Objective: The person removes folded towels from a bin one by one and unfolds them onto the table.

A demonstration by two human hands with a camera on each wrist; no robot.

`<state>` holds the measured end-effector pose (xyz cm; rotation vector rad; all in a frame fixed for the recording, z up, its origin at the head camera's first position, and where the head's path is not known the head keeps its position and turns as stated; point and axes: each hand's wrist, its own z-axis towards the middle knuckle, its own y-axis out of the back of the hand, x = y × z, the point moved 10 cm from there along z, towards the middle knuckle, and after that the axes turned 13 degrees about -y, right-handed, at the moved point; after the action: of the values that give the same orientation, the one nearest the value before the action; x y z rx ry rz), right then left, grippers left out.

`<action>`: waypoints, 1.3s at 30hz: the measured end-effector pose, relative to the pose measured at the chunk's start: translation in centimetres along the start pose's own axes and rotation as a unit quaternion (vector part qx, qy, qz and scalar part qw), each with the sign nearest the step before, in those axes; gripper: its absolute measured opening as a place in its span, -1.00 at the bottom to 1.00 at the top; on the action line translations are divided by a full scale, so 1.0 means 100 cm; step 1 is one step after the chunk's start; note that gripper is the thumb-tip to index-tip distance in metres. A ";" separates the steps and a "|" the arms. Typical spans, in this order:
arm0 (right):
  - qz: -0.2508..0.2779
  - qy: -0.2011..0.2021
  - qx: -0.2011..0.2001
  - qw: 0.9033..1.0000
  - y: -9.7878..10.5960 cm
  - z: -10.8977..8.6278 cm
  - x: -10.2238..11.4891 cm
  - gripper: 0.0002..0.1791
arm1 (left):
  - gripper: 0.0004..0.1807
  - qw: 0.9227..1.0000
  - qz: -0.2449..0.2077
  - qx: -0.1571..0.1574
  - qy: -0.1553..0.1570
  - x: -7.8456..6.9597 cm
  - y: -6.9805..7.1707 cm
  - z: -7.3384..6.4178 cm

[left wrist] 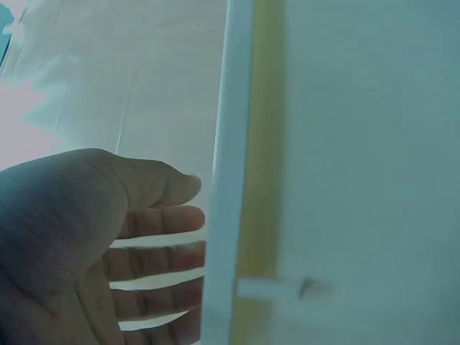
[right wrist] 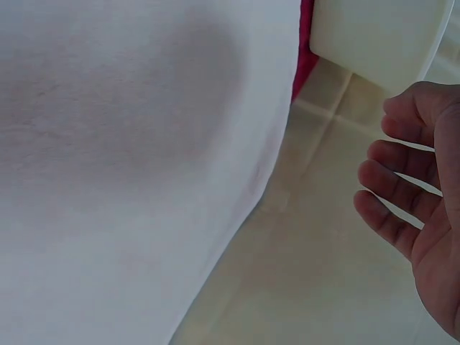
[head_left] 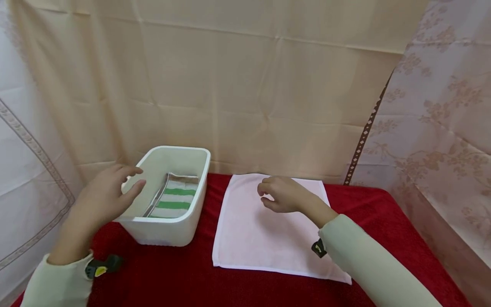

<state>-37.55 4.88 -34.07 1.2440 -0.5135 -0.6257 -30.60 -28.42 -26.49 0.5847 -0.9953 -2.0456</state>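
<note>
In the head view a pale pink towel (head_left: pixel 245 221) with white edges lies spread flat on the red cloth. Over its upper right part hovers my right hand (head_left: pixel 284 194), fingers loosely bent and holding nothing; its shadow falls on the towel. My left hand (head_left: pixel 107 192) is beside the left wall of a white plastic tub (head_left: pixel 165 232), thumb and fingers apart with nothing between them. Inside the tub rests a folded towel (head_left: pixel 176 198) with green, white and brown stripes. The left wrist view has the left hand (left wrist: pixel 100 244) close to the tub's rim (left wrist: pixel 228 172); whether they touch, I cannot tell.
A red cloth (head_left: pixel 168 277) covers the table. Behind it hangs a beige curtain (head_left: pixel 245 94). Pale patterned curtains, one at the left (head_left: pixel 30 149) and a floral one at the right (head_left: pixel 449 106), flank the table.
</note>
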 end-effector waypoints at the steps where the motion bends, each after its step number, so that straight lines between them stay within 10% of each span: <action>1: 0.001 0.004 -0.004 1.000 0.001 0.004 0.002 -0.95 | -0.70 1.000 -0.006 0.004 0.010 0.007 0.000 -0.002; 11: -0.001 0.001 -0.018 1.000 0.005 0.038 0.012 -0.97 | -0.60 0.988 -0.102 0.036 0.106 0.063 -0.013 -0.025; 19: 0.027 -0.005 -0.012 1.000 -0.002 0.058 0.015 -0.96 | -0.52 0.964 -0.201 0.037 0.168 0.090 -0.023 -0.050; 33: 0.103 -0.002 -0.007 0.995 -0.008 0.096 0.026 -0.96 | -0.68 0.898 -0.384 0.025 0.213 0.108 -0.049 -0.062; 39: 0.091 0.018 -0.074 0.993 0.004 0.119 0.036 -0.97 | -0.71 0.901 -0.377 0.024 0.214 0.104 -0.052 -0.056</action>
<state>-42.81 -5.86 -30.62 1.0537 -0.5343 -0.4774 -35.34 -37.24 -34.72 1.5611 -0.5905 -2.3642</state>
